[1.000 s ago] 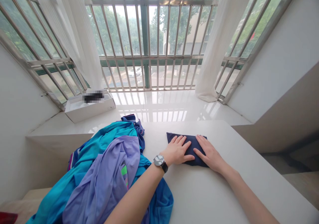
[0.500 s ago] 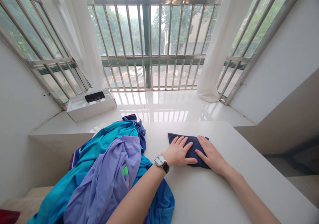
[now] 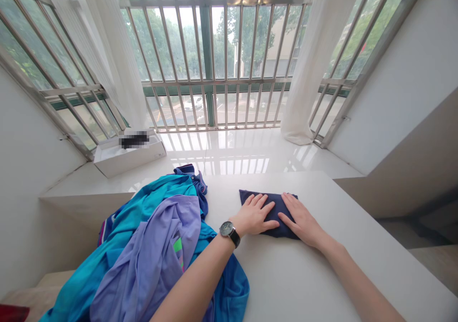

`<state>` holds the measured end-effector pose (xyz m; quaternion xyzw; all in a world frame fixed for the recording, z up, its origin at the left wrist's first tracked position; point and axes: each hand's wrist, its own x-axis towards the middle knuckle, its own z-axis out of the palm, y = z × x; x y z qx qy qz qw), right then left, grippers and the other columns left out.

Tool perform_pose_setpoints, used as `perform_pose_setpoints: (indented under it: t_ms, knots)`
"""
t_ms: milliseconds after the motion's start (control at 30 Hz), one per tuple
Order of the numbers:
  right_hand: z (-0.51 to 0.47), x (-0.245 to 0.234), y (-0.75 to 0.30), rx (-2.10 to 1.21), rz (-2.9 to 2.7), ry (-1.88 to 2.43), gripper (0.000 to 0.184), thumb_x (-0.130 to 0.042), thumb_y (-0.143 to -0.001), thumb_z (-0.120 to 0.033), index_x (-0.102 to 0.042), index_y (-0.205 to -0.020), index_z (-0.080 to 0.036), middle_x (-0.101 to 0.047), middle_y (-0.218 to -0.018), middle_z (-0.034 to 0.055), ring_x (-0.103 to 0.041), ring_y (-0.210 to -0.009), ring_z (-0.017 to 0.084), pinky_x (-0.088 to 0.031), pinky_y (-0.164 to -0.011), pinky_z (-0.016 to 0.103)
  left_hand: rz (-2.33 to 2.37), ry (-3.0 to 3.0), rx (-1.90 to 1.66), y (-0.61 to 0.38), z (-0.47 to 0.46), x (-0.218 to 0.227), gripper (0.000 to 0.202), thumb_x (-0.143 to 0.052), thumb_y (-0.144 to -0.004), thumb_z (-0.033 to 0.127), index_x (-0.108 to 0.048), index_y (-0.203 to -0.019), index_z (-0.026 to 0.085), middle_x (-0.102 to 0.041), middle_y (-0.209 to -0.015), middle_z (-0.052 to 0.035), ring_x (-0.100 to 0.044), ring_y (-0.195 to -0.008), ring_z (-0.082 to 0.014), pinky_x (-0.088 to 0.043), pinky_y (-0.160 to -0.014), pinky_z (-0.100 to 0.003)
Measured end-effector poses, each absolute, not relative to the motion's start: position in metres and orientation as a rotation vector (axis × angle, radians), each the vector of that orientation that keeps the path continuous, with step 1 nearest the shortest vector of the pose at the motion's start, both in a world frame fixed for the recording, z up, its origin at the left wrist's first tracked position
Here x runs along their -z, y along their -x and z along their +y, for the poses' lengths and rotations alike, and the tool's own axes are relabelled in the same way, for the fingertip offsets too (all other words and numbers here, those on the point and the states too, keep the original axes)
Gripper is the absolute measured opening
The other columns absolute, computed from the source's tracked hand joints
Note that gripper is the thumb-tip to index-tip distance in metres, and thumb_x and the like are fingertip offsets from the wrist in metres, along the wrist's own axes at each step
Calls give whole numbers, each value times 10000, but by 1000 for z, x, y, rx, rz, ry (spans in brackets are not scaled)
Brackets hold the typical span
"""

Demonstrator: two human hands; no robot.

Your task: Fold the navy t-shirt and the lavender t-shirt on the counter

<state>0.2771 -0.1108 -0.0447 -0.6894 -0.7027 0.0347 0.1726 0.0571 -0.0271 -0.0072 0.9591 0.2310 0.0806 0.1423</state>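
Observation:
A folded dark navy garment (image 3: 275, 213) lies flat on the white table (image 3: 286, 279); its exact kind does not show. My left hand (image 3: 255, 214), with a watch (image 3: 229, 231) on the wrist, rests palm down on its left part, fingers spread. On its right part lies my right hand (image 3: 302, 221), also flat, fingers stretched forward and thumb pointing left. The two thumbs are close but apart. To the left of my hands is a heap of loose clothes, with a lavender garment (image 3: 150, 250) on top of a teal one (image 3: 118, 231).
An open white box (image 3: 132, 157) with a blurred dark item in it stands on the window sill (image 3: 229, 152) at the back left. White curtains (image 3: 300, 74) hang at both sides of the barred window. Something red (image 3: 13, 312) shows at the lower left corner.
My hands stay flat on the navy garment in nearly the same pose. The whole view has shifted slightly; the clothes heap looks unchanged.

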Motion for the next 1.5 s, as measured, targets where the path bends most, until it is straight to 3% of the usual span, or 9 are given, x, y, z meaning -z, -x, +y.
perform_pose_setpoints:
  t_ms: [267,567,800,1133,1500]
  knots:
    - [-110,48,-279,-76,-1988,1934,732,-321,-940,-616,-294,-1530,-184,-362,-1553,124,-276,-1448,300,-283,-1176,508,660,-2760,-246,-55,-28,7,702,-293,-945,656,-358,-1488,216,-282,-1581,-114,-209,-1469,-280,-151,-1200,-483]
    - [-111,49,-276,-6,-2032,1980,719,-288,-960,-585,-187,-1564,-207,-309,-1582,97,-238,-1462,287,-265,-1182,500,702,-2742,-241,-57,-27,7,835,-327,-870,767,-338,-1499,218,-261,-1588,-121,-209,-1468,-293,-158,-1198,-482]
    - [-111,45,-275,-34,-2027,1990,735,-291,-952,-596,-234,-1552,-175,-325,-1571,122,-255,-1457,287,-269,-1181,495,806,-2739,-273,-54,-28,7,1020,-265,-807,852,-281,-1517,120,-217,-1590,-182,-128,-1485,-314,-132,-1201,-476]
    - [-111,47,-276,-25,-2016,1973,736,-286,-949,-602,-230,-1553,-185,-334,-1567,118,-263,-1454,295,-277,-1175,512,804,-2738,-201,-54,-23,8,992,-253,-817,844,-249,-1530,154,-188,-1604,-156,-107,-1487,-324,-144,-1189,-498]
    - [-111,47,-274,-9,-1963,2089,790,-281,-931,-644,-317,-1515,-115,-304,-1575,152,-228,-1465,289,-243,-1193,485,842,-2738,-263,-55,-26,8,1009,-279,-804,847,-282,-1518,135,-218,-1597,-152,-126,-1485,-310,-120,-1204,-464]
